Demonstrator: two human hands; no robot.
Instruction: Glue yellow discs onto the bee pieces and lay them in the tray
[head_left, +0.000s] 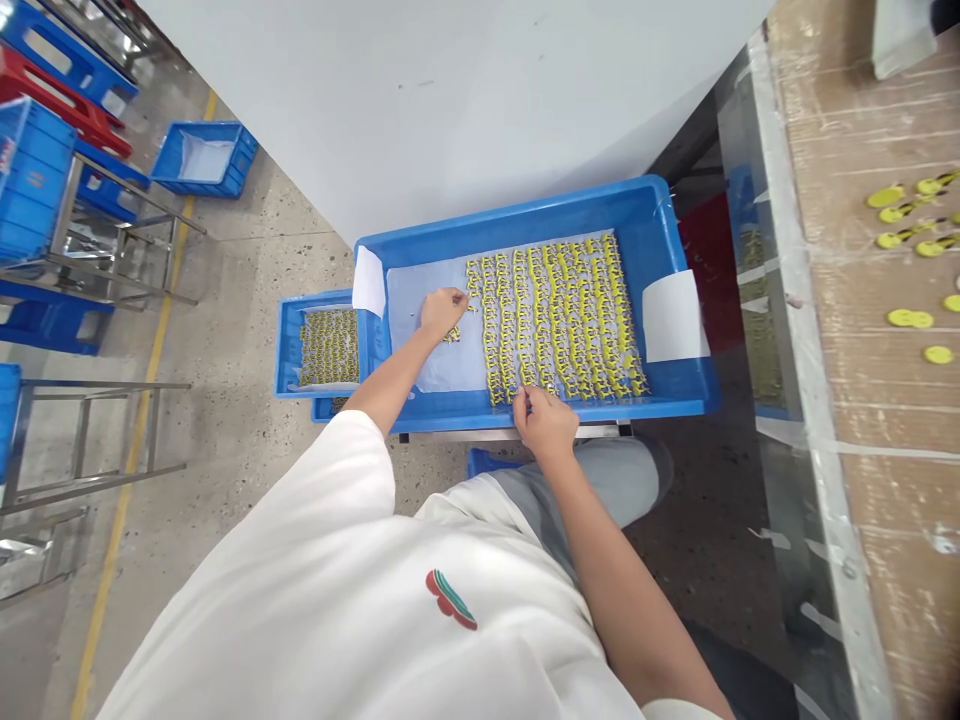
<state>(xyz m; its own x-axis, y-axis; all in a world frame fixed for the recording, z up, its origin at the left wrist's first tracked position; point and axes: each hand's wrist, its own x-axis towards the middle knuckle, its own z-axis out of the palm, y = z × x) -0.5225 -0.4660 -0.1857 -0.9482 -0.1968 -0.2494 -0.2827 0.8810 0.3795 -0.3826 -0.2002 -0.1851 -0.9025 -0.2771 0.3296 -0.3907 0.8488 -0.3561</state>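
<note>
A large blue tray [517, 212] holds many small yellow-and-black pieces [562, 315], laid in rows on a white sheet [415, 290]. My left hand [442, 312] is over the sheet, left of the rows, fingertips pinched at the end of an unfinished-looking short row; what they hold is too small to name. A few loose yellow pieces [452, 335] lie beside it. My right hand [545, 423] rests at the tray's near edge, its fingers curled together by the lower row ends; anything between them is hidden.
Smaller blue crates [282, 345] with similar pieces stand left of the tray. A white surface [450, 110] rises behind it. Right is a cardboard-covered table [862, 400] with yellow discs [910, 318]. Metal frames [97, 388] and another blue crate [241, 160] are on the far left.
</note>
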